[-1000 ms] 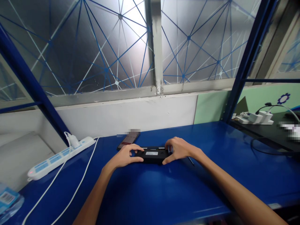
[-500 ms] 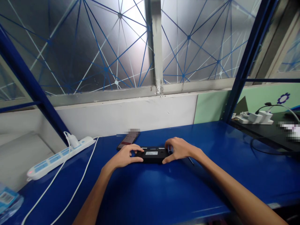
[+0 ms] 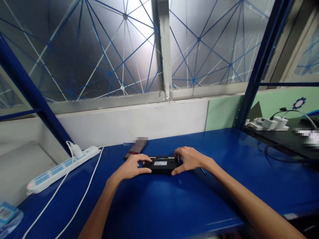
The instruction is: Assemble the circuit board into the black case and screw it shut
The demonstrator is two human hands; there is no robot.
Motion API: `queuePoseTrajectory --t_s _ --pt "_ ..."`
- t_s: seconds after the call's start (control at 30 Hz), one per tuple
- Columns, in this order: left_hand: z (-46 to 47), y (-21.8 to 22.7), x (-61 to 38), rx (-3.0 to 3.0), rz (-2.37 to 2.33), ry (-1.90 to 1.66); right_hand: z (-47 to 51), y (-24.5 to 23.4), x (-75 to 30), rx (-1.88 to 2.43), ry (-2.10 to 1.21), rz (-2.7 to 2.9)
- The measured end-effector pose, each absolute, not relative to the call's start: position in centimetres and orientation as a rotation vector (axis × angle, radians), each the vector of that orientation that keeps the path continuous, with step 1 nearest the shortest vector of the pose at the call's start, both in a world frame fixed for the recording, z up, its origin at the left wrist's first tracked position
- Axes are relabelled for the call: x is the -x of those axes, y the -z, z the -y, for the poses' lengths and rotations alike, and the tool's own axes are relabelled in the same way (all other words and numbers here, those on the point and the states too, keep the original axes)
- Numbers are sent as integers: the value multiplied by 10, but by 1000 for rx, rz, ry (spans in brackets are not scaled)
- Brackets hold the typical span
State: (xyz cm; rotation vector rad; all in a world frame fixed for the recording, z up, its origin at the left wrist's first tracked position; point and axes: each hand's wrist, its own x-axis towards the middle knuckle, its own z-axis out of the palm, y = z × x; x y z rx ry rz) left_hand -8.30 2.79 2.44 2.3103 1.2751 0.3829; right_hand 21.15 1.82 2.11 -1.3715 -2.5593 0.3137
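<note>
A flat black box-shaped device [image 3: 160, 165] with a small white label on top lies on the blue table [image 3: 189, 205], near its back edge. My left hand [image 3: 132, 167] grips the device's left end, thumb along the front and fingers over the top. My right hand [image 3: 188, 158] grips the right end the same way. Both hands are closed around the device, which rests on the table.
A phone [image 3: 134, 150] lies just behind the device. A white power strip [image 3: 62, 166] with a plugged charger and white cable sits at the left. A thin dark stick [image 3: 203, 171] lies by my right wrist. Chargers [image 3: 272, 123] stand on a black table at right.
The hands and the device stay in the same grip. Only the head camera has shifted slightly.
</note>
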Motion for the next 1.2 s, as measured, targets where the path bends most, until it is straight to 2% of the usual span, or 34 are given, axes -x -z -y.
queuePoseTrajectory --t_s 1.2 --pt "-32 -16 88 -2364 -1401 -388 -20 -11 -210 1322 -167 2613"
